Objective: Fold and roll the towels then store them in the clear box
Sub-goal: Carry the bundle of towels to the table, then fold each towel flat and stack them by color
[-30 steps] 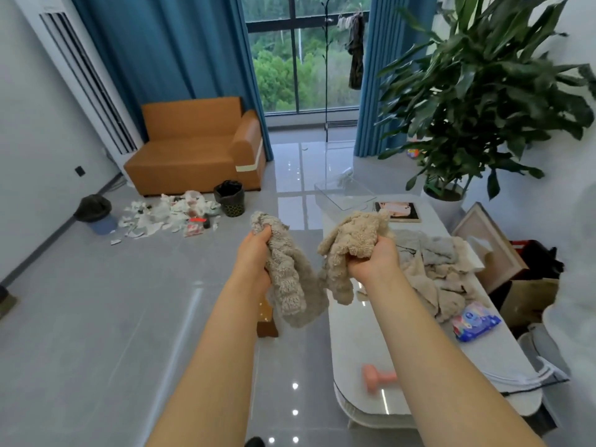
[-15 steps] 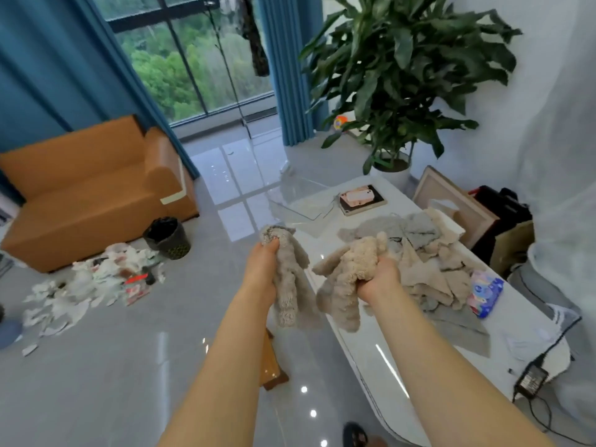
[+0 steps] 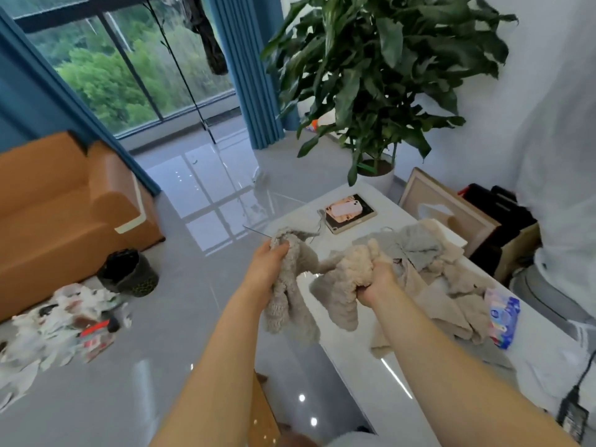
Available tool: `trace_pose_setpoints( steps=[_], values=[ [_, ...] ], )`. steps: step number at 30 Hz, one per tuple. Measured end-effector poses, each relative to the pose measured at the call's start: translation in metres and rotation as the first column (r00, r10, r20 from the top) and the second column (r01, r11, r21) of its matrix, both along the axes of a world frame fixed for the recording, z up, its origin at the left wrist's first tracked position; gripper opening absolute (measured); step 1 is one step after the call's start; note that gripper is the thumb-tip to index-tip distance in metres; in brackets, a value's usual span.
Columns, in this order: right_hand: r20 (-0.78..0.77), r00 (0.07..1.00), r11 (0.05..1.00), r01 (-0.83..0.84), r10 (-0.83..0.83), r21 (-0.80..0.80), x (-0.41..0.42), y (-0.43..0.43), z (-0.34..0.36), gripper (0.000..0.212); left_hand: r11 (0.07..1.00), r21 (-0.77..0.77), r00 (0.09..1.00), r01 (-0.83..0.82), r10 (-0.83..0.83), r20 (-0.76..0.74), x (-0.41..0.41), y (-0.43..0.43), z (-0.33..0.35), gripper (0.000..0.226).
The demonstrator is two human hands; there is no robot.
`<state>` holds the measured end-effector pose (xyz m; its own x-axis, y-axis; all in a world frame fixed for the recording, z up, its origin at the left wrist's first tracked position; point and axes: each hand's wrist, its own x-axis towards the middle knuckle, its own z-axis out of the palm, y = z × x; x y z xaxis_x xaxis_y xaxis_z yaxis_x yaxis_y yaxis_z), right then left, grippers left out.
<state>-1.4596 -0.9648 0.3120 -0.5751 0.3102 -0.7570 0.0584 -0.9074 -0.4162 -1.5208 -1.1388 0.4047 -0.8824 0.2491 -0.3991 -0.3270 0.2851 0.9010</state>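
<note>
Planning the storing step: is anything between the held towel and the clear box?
Nothing visible: the clear box stands just beyond the towel gripped by left hand and right hand; the towel pile lies rightward.

Orange sofa (image 3: 64, 214), blue curtains (image 3: 254, 75).

Taupe towel (image 3: 287, 295), centre: nubbly looped cloth, matt.
Cream towel (image 3: 354, 269), right of it: fluffy cloth, matt.
Towel heap (image 3: 451, 279), centre right: soft matt cloth.
Table (image 3: 364, 372): white, smooth, glossy.
Floor (image 3: 154, 366): grey tile, mirror-glossy.
Sofa (image 3: 48, 227), left: orange, smooth, leather-like.
Curtain (image 3: 254, 75), top: blue matt cloth.
Wipes packet (image 3: 504, 314), right: shiny plastic film.
</note>
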Motion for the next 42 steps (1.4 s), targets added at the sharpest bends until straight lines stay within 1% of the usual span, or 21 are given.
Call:
trace_pose_setpoints(
  steps=[3, 5, 7, 10, 13, 16, 17, 18, 20, 21, 22, 24, 26, 29, 30, 32, 34, 37, 39, 40, 42],
  values=[
    [0.037, 0.999, 1.000, 0.008, -0.008, -0.001, -0.003, 0.016, -0.012, 0.042, 0.997, -0.036, 0.997, 0.075, -0.074, 0.022, -0.023, 0.020, -0.018, 0.014],
    [0.042, 0.994, 0.993, 0.106, -0.104, -0.053, 0.000, 0.033, -0.021, 0.044, 0.985, -0.064, 0.987, 0.158, -0.155, 0.042, -0.040, 0.044, -0.029, 0.014],
    [0.098, 0.982, 0.986, 0.164, -0.160, -0.034, -0.001, 0.049, -0.032, 0.043, 0.966, -0.082, 0.968, 0.246, -0.242, 0.060, -0.054, 0.065, -0.042, 0.014],
    [0.221, 0.947, 0.972, 0.235, -0.233, 0.017, 0.004, 0.067, -0.059, 0.041, 0.899, -0.101, 0.904, 0.425, -0.416, 0.100, -0.072, 0.104, -0.069, 0.020],
    [0.252, 0.918, 0.952, 0.296, -0.307, 0.083, 0.007, 0.072, -0.089, 0.026, 0.829, -0.097, 0.831, 0.551, -0.535, 0.153, -0.088, 0.134, -0.101, 0.021],
    [0.316, 0.824, 0.883, 0.435, -0.470, 0.178, 0.006, 0.080, -0.151, 0.015, 0.721, -0.092, 0.723, 0.687, -0.665, 0.189, -0.116, 0.168, -0.133, 0.023],
    [0.323, 0.788, 0.852, 0.490, -0.524, 0.185, 0.004, 0.079, -0.159, 0.018, 0.688, -0.087, 0.690, 0.720, -0.698, 0.191, -0.125, 0.178, -0.142, 0.023],
    [0.333, 0.733, 0.803, 0.569, -0.593, 0.176, -0.005, 0.066, -0.149, 0.025, 0.626, -0.110, 0.635, 0.772, -0.749, 0.191, -0.139, 0.186, -0.153, 0.022],
    [0.349, 0.632, 0.707, 0.690, -0.692, 0.154, -0.019, 0.052, -0.143, 0.021, 0.544, -0.140, 0.562, 0.827, -0.807, 0.180, -0.161, 0.200, -0.173, 0.019],
    [0.349, 0.574, 0.648, 0.747, -0.740, 0.146, -0.026, 0.044, -0.145, 0.023, 0.511, -0.156, 0.532, 0.845, -0.829, 0.170, -0.172, 0.207, -0.185, 0.019],
    [0.364, 0.523, 0.604, 0.781, -0.771, 0.156, -0.032, 0.038, -0.152, 0.020, 0.478, -0.183, 0.505, 0.859, -0.849, 0.155, -0.179, 0.213, -0.193, 0.019],
    [0.412, 0.438, 0.559, 0.794, -0.799, 0.240, -0.045, 0.026, -0.166, 0.007, 0.414, -0.201, 0.445, 0.888, -0.884, 0.144, -0.189, 0.219, -0.216, 0.016],
    [0.441, 0.414, 0.569, 0.760, -0.796, 0.314, -0.050, 0.019, -0.186, 0.005, 0.364, -0.187, 0.388, 0.913, -0.914, 0.115, -0.191, 0.221, -0.240, 0.008],
    [0.490, 0.432, 0.643, 0.626, -0.757, 0.441, -0.057, 0.013, -0.224, 0.021, 0.291, -0.236, 0.294, 0.927, -0.955, -0.022, -0.192, 0.207, -0.289, 0.014],
    [0.525, 0.438, 0.681, 0.532, -0.730, 0.503, -0.058, 0.013, -0.238, 0.023, 0.264, -0.305, 0.251, 0.915, -0.965, -0.080, -0.192, 0.203, -0.309, 0.018],
    [0.583, 0.472, 0.744, 0.310, -0.661, 0.592, -0.062, 0.007, -0.269, 0.013, 0.231, -0.434, 0.167, 0.871, -0.969, -0.181, -0.195, 0.192, -0.352, 0.020],
    [0.610, 0.538, 0.761, 0.094, -0.581, 0.642, -0.068, 0.005, -0.310, 0.014, 0.210, -0.534, 0.095, 0.819, -0.968, -0.234, -0.196, 0.185, -0.402, 0.018],
    [0.638, 0.579, 0.704, -0.148, -0.508, 0.695, -0.075, 0.010, -0.377, 0.019, 0.189, -0.664, 0.025, 0.724, -0.968, -0.248, -0.195, 0.188, -0.477, 0.020],
    [0.580, 0.596, 0.628, -0.157, -0.555, 0.762, -0.081, 0.017, -0.416, 0.019, 0.178, -0.710, -0.033, 0.681, -0.962, -0.272, -0.201, 0.191, -0.525, 0.024],
    [0.539, 0.596, 0.576, -0.151, -0.595, 0.804, -0.084, 0.022, -0.438, 0.018, 0.190, -0.720, -0.037, 0.668, -0.957, -0.287, -0.203, 0.191, -0.552, 0.024],
    [0.492, 0.571, 0.465, -0.206, -0.657, 0.861, -0.085, 0.030, -0.472, 0.012, 0.227, -0.756, -0.044, 0.615, -0.946, -0.320, -0.205, 0.195, -0.591, 0.023]
  ],
)
